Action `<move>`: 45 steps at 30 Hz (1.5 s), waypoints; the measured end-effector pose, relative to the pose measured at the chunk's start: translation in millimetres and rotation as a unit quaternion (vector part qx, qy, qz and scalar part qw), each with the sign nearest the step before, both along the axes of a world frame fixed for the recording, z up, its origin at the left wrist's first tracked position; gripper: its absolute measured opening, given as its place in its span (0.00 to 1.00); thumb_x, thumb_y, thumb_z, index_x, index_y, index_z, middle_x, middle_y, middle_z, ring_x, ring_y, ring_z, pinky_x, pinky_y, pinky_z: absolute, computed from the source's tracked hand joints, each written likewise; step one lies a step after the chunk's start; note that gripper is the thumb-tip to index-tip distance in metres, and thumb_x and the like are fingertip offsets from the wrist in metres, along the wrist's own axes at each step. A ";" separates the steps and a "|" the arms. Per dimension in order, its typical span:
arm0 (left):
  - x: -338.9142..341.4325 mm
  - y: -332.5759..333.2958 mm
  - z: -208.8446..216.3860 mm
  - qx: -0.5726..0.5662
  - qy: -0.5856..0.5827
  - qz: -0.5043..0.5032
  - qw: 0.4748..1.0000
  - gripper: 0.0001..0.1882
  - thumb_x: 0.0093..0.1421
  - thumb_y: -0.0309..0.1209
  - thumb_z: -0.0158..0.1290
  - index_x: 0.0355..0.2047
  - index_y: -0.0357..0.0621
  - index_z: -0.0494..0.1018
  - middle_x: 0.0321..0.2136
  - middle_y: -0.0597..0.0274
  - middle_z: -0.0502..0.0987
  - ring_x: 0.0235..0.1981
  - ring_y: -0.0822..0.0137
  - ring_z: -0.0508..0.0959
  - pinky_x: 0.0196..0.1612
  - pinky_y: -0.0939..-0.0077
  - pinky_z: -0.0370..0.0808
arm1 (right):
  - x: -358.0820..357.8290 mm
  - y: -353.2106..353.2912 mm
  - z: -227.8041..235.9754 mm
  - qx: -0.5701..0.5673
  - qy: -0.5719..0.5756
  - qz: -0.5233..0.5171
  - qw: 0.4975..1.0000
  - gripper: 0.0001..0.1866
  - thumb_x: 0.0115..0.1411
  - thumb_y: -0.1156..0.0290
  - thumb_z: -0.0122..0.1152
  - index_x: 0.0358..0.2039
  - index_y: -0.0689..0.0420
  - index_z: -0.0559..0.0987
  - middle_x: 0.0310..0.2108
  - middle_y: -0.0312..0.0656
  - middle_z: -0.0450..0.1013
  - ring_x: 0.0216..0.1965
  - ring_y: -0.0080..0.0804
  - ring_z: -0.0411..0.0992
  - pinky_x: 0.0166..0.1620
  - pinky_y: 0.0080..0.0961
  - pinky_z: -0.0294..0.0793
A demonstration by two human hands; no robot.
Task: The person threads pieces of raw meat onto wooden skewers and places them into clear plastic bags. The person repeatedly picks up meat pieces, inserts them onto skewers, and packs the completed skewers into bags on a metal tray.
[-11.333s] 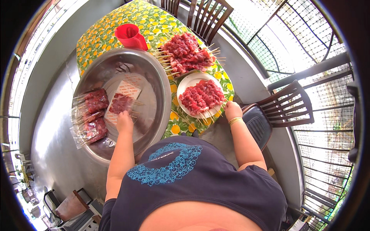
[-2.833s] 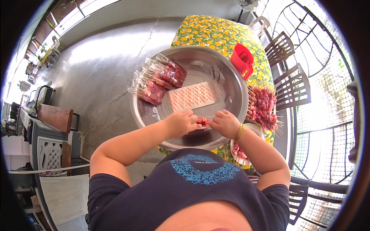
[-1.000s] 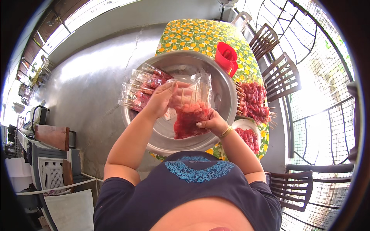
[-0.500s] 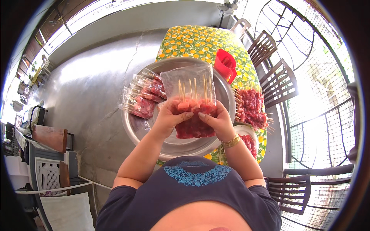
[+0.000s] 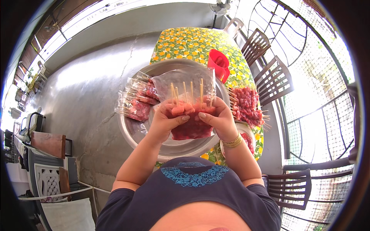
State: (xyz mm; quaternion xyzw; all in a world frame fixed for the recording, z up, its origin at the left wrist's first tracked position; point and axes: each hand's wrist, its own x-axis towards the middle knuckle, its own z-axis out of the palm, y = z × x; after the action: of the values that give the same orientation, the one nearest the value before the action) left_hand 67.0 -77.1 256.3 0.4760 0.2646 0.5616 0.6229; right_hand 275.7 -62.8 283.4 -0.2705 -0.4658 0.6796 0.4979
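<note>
Between both hands I hold a clear plastic bag of raw meat skewers [image 5: 192, 129] above a wide metal basin [image 5: 129, 133]. Red meat fills its lower part, and several bamboo sticks point away from me inside the clear upper part. My left hand [image 5: 167, 120] grips the bag's left side, thumb on the meat. My right hand [image 5: 223, 120], with gold bangles at the wrist, grips the right side, thumb also on the front. Fingers behind the bag are hidden. Left of it, several packed bags of meat skewers [image 5: 138, 109] lie over the basin's left rim.
On the fruit-patterned tablecloth [image 5: 181, 42] stands a red plastic pitcher [image 5: 218, 66]. Right of the basin lies a pile of unbagged meat skewers [image 5: 246, 106], with a plate of meat [image 5: 246, 142] nearer me. Brown chairs [image 5: 274, 79] line the right side by a grille.
The bag's plastic upper part has spread a little wider, and the sticks lean slightly differently. Both hands keep their grip. The whole view has shifted slightly.
</note>
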 end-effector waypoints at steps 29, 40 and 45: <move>3.6 -6.3 -0.5 -0.054 -0.012 -0.052 0.997 0.26 0.52 0.11 0.63 0.51 0.38 0.72 0.47 0.57 0.80 0.51 0.65 0.79 0.58 0.66 0.77 | 8.8 22.1 28.3 -0.047 -0.063 0.007 0.997 0.06 0.58 0.78 0.69 0.36 0.63 0.82 0.31 0.35 0.80 0.32 0.17 0.75 0.36 0.16 0.74; 1.8 -7.7 -0.8 -0.022 0.009 -0.083 0.996 0.20 0.55 0.12 0.61 0.47 0.41 0.74 0.44 0.57 0.82 0.47 0.66 0.81 0.53 0.71 0.78 | 18.1 20.6 89.9 0.409 -0.312 -0.131 0.848 0.45 0.47 0.71 0.77 0.65 0.57 0.64 0.38 0.37 0.79 0.47 0.32 0.75 0.56 0.35 0.69; 0.8 -11.2 -4.0 -0.032 0.110 -0.081 0.990 0.21 0.57 0.12 0.60 0.48 0.44 0.72 0.44 0.59 0.81 0.47 0.68 0.81 0.53 0.72 0.79 | 7.3 30.3 117.5 0.411 -0.514 0.035 0.752 0.35 0.47 0.67 0.75 0.58 0.55 0.73 0.37 0.40 0.80 0.41 0.39 0.78 0.51 0.35 0.72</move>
State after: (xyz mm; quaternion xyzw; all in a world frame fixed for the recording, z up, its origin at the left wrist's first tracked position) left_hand 67.8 -88.3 252.2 0.5346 0.3101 0.4443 0.6486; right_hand 283.0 -32.5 400.8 -0.3314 -0.8953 0.1981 0.2224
